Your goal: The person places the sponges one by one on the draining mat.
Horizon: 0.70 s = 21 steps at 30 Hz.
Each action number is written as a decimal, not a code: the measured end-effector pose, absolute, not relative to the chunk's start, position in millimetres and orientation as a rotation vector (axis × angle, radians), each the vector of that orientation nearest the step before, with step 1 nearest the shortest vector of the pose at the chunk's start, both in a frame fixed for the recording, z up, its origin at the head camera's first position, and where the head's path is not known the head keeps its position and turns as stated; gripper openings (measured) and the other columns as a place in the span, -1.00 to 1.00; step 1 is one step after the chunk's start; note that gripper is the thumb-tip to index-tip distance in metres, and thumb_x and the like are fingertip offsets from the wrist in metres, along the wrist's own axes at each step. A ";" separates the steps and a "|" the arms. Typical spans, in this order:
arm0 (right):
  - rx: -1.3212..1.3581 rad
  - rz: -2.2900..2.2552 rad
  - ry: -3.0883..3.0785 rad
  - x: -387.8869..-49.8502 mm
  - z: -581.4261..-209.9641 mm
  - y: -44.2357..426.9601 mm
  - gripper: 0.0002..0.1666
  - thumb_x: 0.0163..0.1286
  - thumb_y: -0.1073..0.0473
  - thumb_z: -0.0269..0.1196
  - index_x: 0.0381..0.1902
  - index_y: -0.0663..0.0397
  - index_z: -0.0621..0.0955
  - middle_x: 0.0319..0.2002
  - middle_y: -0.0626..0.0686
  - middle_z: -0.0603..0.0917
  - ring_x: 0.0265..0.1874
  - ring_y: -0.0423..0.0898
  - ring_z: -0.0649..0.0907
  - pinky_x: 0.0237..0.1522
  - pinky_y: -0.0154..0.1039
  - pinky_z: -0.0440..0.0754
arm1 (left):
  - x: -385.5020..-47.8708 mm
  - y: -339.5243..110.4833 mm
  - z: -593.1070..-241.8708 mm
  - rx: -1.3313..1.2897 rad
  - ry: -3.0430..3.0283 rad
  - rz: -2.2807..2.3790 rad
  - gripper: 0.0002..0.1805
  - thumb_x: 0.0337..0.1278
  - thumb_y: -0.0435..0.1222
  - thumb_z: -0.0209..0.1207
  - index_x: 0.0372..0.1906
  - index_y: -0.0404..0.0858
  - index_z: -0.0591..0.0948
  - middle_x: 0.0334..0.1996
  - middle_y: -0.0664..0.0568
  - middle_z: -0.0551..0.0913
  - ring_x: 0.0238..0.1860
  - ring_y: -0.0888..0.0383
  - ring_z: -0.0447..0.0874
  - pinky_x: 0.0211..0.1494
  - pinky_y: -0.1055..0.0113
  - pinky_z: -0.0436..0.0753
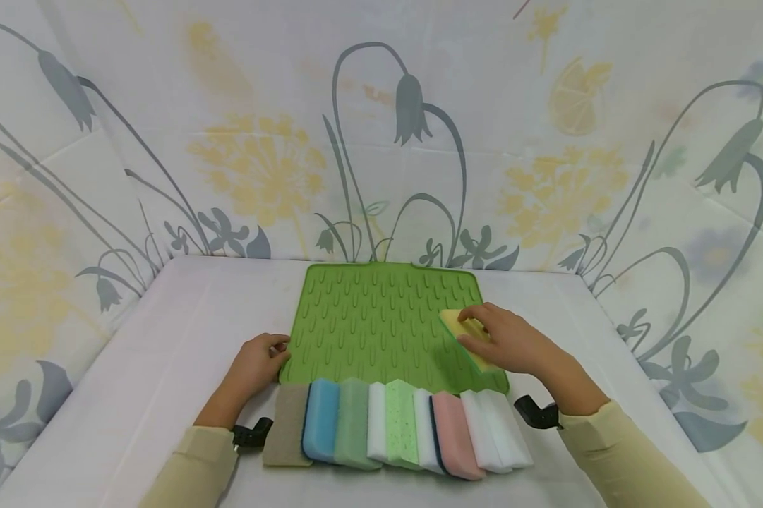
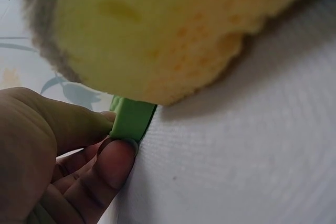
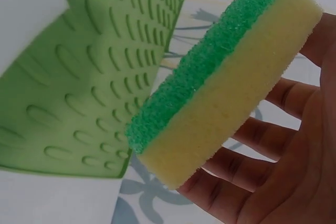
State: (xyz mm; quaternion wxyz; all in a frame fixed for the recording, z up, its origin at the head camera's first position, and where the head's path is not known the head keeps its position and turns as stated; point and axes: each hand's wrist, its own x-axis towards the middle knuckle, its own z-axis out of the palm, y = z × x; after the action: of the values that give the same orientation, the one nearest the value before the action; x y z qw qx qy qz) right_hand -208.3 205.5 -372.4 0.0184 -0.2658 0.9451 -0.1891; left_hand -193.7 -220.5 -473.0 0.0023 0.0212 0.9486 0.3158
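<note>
A yellow sponge with a green scouring layer (image 3: 231,93) is in my right hand (image 1: 508,344), raised over the right part of a green ridged mat (image 1: 368,328). In the right wrist view the fingers grip its yellow side, and the green layer faces the mat. My left hand (image 1: 256,361) pinches the mat's left edge between thumb and fingers near its front corner. A row of sponges lies along the mat's front edge: a grey-beige one (image 1: 287,427), a blue one (image 1: 321,420), then several in green, white and pink (image 1: 456,432).
The mat lies on a white cloth-covered table (image 1: 216,296). Behind it hangs a flower-printed cloth (image 1: 381,162), also at both sides. In the left wrist view a sponge end (image 2: 157,40), yellow to orange with a grey layer, fills the top close to the camera.
</note>
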 end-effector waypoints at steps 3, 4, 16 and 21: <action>-0.837 -0.579 2.937 -214.8 -369.0 199.1 -0.56 0.42 -0.09 0.15 0.10 0.04 0.54 0.00 0.13 0.59 -0.17 -0.02 0.62 -0.16 -0.02 0.57 | -193.1 -220.1 -472.5 0.057 2.974 0.990 -0.59 0.25 -0.33 0.13 0.15 -0.44 0.55 -0.15 -0.16 0.65 -0.20 0.05 0.65 -0.30 0.28 0.59; -0.840 -0.574 2.937 -217.1 -368.3 197.0 -0.56 0.43 -0.09 0.15 0.10 0.04 0.54 0.00 0.13 0.59 -0.16 -0.01 0.61 -0.15 -0.01 0.57 | -192.8 -219.7 -472.3 0.055 2.973 0.989 -0.59 0.25 -0.34 0.13 0.16 -0.44 0.55 -0.14 -0.16 0.65 -0.20 0.05 0.65 -0.30 0.28 0.59; -0.851 -0.544 2.921 -241.6 -365.3 165.5 -0.53 0.44 -0.14 0.10 0.15 0.00 0.51 0.07 0.13 0.58 -0.06 0.02 0.58 -0.05 0.05 0.54 | -190.8 -217.6 -469.9 0.051 2.987 0.937 -0.60 0.25 -0.35 0.14 0.15 -0.43 0.56 -0.16 -0.15 0.64 -0.21 0.06 0.63 -0.20 0.19 0.60; -0.856 -0.556 2.903 -250.3 -368.0 151.1 -0.52 0.45 -0.14 0.08 0.16 0.02 0.51 0.10 0.14 0.57 0.00 0.05 0.56 -0.01 0.06 0.51 | -190.4 -218.3 -469.8 0.044 2.983 0.938 -0.60 0.25 -0.35 0.15 0.15 -0.43 0.56 -0.15 -0.15 0.64 -0.20 0.05 0.63 -0.18 0.17 0.60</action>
State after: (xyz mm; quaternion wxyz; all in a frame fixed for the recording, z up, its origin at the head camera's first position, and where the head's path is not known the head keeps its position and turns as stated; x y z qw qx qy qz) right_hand -250.3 151.1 -368.0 0.0320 -0.2781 0.9429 -0.1806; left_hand -190.4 -218.3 -469.8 0.0069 0.0142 0.9538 0.3000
